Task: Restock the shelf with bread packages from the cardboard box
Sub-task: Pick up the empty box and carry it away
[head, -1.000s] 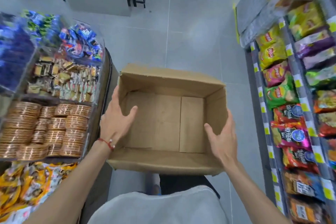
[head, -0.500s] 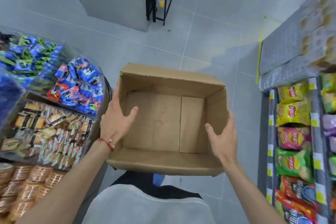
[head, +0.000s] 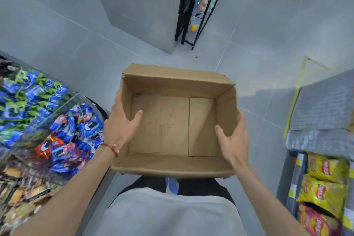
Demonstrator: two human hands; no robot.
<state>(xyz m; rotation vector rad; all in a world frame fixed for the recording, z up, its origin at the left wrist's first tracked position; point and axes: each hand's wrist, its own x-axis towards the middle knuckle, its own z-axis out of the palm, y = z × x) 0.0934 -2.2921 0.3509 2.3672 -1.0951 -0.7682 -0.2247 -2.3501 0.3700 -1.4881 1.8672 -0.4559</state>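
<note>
- Here, the cardboard box (head: 174, 126) is held in the air in front of the person's waist, above the grey tiled floor (head: 67, 34); its open top faces up towards the camera and nothing lies inside
- Its long axis runs left to right across the body; the short walls sit at the two hands, and one long wall is close to the body
- The left hand (head: 119, 126) clasps the left wall, thumb (head: 137, 116) inside and fingers outside; a red string bracelet (head: 112, 148) circles that wrist
- The right hand (head: 232, 140) clasps the right wall the same way, thumb (head: 219, 130) inside
- A display of blue snack packets (head: 38, 101) stands to the left; yellow chip bags (head: 325, 168) fill the shelf to the right
</note>
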